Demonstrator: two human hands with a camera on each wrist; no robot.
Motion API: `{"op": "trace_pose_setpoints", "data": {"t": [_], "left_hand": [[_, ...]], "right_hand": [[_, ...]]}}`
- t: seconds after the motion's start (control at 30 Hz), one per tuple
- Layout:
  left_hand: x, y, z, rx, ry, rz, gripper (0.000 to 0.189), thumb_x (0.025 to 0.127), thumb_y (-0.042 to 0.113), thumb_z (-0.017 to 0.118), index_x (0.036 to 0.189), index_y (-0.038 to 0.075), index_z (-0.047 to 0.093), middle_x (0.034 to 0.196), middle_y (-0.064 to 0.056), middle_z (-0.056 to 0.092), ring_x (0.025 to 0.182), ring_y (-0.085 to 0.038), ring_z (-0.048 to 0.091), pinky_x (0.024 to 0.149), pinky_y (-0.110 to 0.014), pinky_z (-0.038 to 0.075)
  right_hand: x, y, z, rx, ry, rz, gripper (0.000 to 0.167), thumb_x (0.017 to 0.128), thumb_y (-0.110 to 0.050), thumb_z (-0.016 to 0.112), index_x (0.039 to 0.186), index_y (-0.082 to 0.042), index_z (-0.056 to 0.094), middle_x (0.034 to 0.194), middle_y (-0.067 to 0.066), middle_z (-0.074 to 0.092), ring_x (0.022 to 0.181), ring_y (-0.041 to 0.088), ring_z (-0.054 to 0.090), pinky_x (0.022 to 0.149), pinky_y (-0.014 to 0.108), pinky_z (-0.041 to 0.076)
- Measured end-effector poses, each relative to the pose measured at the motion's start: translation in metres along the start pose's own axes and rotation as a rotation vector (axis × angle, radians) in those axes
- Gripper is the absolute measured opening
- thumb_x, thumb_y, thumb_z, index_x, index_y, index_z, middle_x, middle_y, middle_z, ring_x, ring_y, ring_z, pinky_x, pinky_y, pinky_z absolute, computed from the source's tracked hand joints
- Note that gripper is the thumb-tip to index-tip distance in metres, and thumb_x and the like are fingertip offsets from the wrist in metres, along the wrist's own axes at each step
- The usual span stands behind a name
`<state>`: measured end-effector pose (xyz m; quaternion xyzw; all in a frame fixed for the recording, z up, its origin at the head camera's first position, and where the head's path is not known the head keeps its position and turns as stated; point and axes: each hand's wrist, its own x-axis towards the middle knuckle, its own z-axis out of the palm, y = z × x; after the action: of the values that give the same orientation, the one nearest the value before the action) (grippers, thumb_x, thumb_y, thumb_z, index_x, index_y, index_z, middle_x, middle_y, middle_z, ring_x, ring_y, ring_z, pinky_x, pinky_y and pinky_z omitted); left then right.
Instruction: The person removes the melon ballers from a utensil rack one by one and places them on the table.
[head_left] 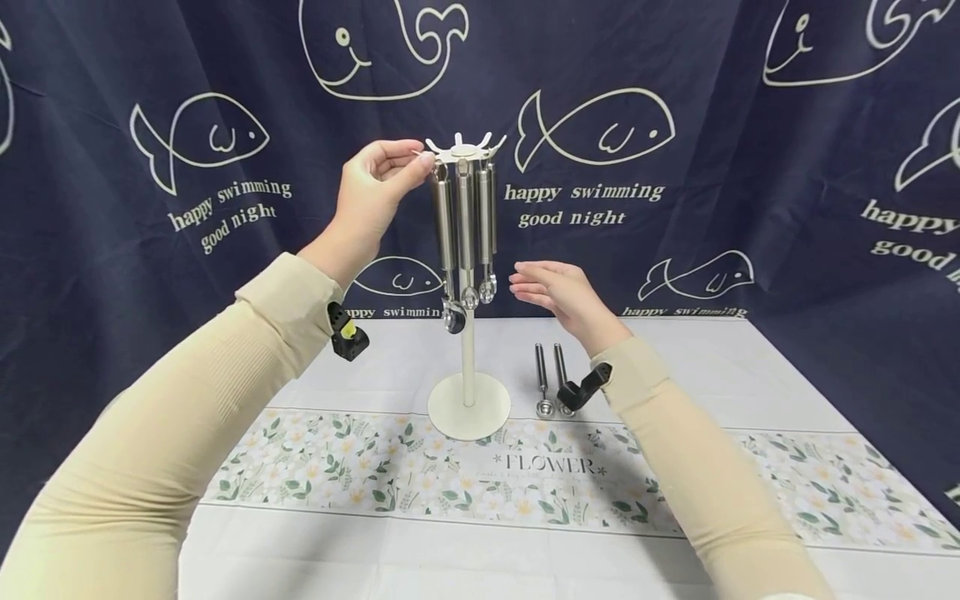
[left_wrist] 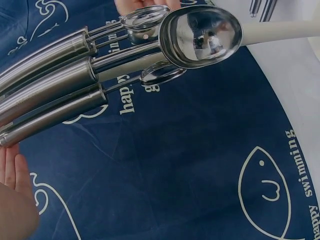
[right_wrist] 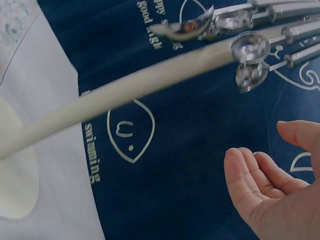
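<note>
A white rack [head_left: 468,358] with a round base, a post and a ring of hooks stands upright. Several steel scoops [head_left: 467,217] with thick handles hang from it, heads down; the front one has a large oval bowl [left_wrist: 202,36]. My left hand [head_left: 375,187] is at the top left of the rack, thumb and fingertips pinching one of its hooks, right above a hanging handle. To the right of the scoop heads, my right hand [head_left: 558,296] is held in the air with fingers extended, apart from them, and nothing is in it [right_wrist: 280,185].
Two more steel scoops [head_left: 542,383] lie on the white tablecloth right of the base, partly behind the right wrist camera [head_left: 585,390]. A floral strip [head_left: 337,467] crosses the table. Behind hangs a dark blue curtain [head_left: 480,50] with fish drawings.
</note>
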<state>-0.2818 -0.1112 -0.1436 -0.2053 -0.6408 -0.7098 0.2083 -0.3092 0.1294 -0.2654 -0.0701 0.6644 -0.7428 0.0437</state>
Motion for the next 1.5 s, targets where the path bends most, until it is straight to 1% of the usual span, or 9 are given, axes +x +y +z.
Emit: {"op": "trace_pose_setpoints", "data": {"t": [0.17,0.33,0.6,0.8,0.9,1.0,1.13,1.27,1.5], "left_hand": [[0.0,0.001,0.0,-0.002,-0.003,-0.002,0.027,0.084,0.005,0.073,0.108,-0.001,0.063,0.091,0.002,0.068,0.087,-0.009,0.064,0.096,-0.026,0.053],[-0.001,0.002,0.001,0.013,-0.002,0.003,0.028,0.084,0.006,0.073,0.109,-0.002,0.063,0.091,0.003,0.067,0.088,-0.009,0.063,0.097,-0.025,0.052],[-0.002,0.003,0.001,0.012,0.004,0.005,0.031,0.084,0.005,0.073,0.111,-0.005,0.061,0.09,0.003,0.067,0.088,-0.009,0.063,0.096,-0.025,0.052],[-0.002,0.002,0.0,0.005,0.005,0.002,0.026,0.084,0.005,0.073,0.107,-0.001,0.063,0.091,0.003,0.067,0.088,-0.009,0.064,0.096,-0.025,0.052],[-0.002,0.002,0.0,-0.001,0.004,0.002,0.025,0.083,0.004,0.073,0.106,0.0,0.064,0.092,0.002,0.067,0.089,-0.01,0.064,0.096,-0.025,0.053],[-0.002,0.002,-0.001,0.003,0.002,0.004,0.025,0.083,0.005,0.073,0.106,0.001,0.064,0.091,0.002,0.067,0.089,-0.01,0.064,0.096,-0.024,0.052],[-0.002,0.001,-0.001,0.011,0.001,0.003,0.025,0.083,0.005,0.074,0.105,0.001,0.064,0.091,0.003,0.067,0.089,-0.01,0.063,0.096,-0.025,0.052],[-0.003,0.001,-0.001,0.046,-0.003,0.013,0.026,0.084,0.007,0.074,0.107,0.001,0.064,0.092,0.004,0.067,0.09,-0.01,0.063,0.097,-0.024,0.051],[-0.001,0.0,-0.002,0.064,-0.013,0.03,0.028,0.083,0.009,0.075,0.107,0.001,0.064,0.094,0.002,0.068,0.093,-0.012,0.064,0.098,-0.024,0.051]], "right_hand": [[0.0,-0.005,0.016,0.087,0.004,-0.089,0.037,0.096,-0.014,0.061,0.126,0.006,0.055,0.099,0.007,0.068,0.092,0.016,0.068,0.091,0.026,0.057],[0.002,-0.01,0.027,0.16,-0.006,-0.171,0.036,0.096,-0.013,0.062,0.126,0.007,0.057,0.097,0.007,0.07,0.091,0.015,0.069,0.089,0.025,0.057],[0.004,-0.029,0.038,0.126,-0.071,-0.248,0.04,0.099,-0.014,0.055,0.134,0.004,0.052,0.119,0.014,0.063,0.104,0.016,0.063,0.102,0.03,0.051],[0.003,-0.039,0.04,0.094,-0.13,-0.308,0.04,0.1,-0.007,0.051,0.138,0.005,0.047,0.136,0.019,0.055,0.113,0.017,0.061,0.107,0.032,0.047],[0.002,-0.042,0.041,0.1,-0.132,-0.334,0.039,0.098,-0.002,0.054,0.135,0.008,0.05,0.129,0.016,0.062,0.107,0.014,0.065,0.104,0.032,0.049],[0.002,-0.044,0.04,0.111,-0.122,-0.355,0.037,0.095,0.002,0.057,0.13,0.01,0.053,0.111,0.007,0.072,0.097,0.01,0.068,0.098,0.029,0.053],[0.002,-0.045,0.039,0.121,-0.098,-0.383,0.036,0.092,0.006,0.059,0.126,0.013,0.055,0.092,-0.003,0.073,0.087,0.008,0.069,0.088,0.024,0.057],[0.001,-0.048,0.037,0.097,-0.069,-0.408,0.036,0.092,0.006,0.059,0.127,0.014,0.053,0.088,-0.007,0.072,0.082,0.005,0.068,0.082,0.02,0.057],[-0.003,-0.052,0.036,0.09,-0.009,-0.422,0.036,0.091,0.003,0.062,0.126,0.011,0.055,0.091,-0.007,0.071,0.083,0.005,0.067,0.082,0.02,0.056]]}}
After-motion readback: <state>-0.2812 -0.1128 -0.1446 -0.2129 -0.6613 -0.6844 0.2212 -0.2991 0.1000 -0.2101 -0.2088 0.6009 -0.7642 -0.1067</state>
